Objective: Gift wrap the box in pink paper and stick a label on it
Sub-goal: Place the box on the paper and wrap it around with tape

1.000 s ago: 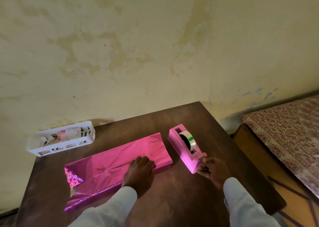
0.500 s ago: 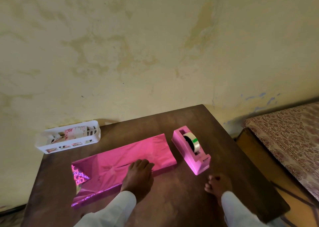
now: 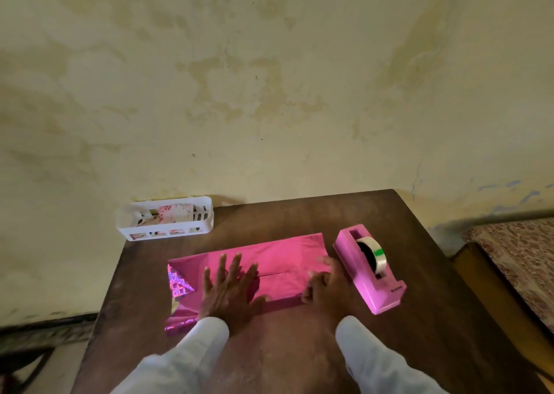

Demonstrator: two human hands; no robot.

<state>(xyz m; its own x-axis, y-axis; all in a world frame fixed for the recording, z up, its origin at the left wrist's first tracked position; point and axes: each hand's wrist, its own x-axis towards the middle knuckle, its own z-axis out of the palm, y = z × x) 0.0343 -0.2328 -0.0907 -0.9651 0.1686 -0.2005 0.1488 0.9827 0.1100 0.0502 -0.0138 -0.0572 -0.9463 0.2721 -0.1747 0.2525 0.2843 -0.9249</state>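
Dark brown wooden table [image 3: 443, 318] set against a stained, yellowish wall [image 3: 269, 94]. White slotted basket [image 3: 123, 221] at the far left corner, close to the wall. On the right, just beside the table, bed [image 3: 521, 258] under a patterned brown cover.

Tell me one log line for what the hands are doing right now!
left hand: flat, fingers spread on pink paper | right hand: at paper's right end, blurred, grip unclear | tape dispenser: right of paper
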